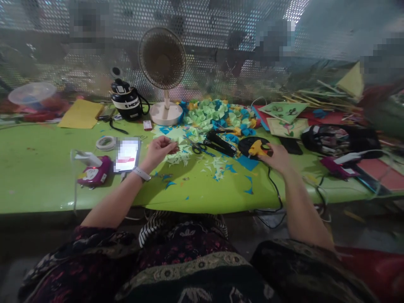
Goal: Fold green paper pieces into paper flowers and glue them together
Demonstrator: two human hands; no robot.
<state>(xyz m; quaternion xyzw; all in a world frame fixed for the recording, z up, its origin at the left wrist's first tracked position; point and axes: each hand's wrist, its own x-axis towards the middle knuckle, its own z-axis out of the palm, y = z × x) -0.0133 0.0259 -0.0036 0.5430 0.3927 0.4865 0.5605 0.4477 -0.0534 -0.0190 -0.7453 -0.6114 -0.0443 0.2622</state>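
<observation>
My right hand (275,157) pinches a yellow-orange folded paper piece (257,147) over a black round dish (244,145). A black cord (277,189) runs down from beside the dish and over the table edge. On the left, my left hand (161,149) has its fingertips pressed together above pale green paper scraps (177,158); whatever they hold, if anything, is too small to make out. Between my hands lie a black stapler (221,144) and dark-handled scissors (198,147). Behind them spreads a heap of folded green, blue and yellow paper pieces (211,113).
A fan (166,111) and a black-and-white bottle (126,103) stand at the back. Left are a lit phone (128,153), a tape roll (105,143) and a purple device (96,171). Right are a dark phone (291,145), a black pouch (353,141) and another purple device (339,168).
</observation>
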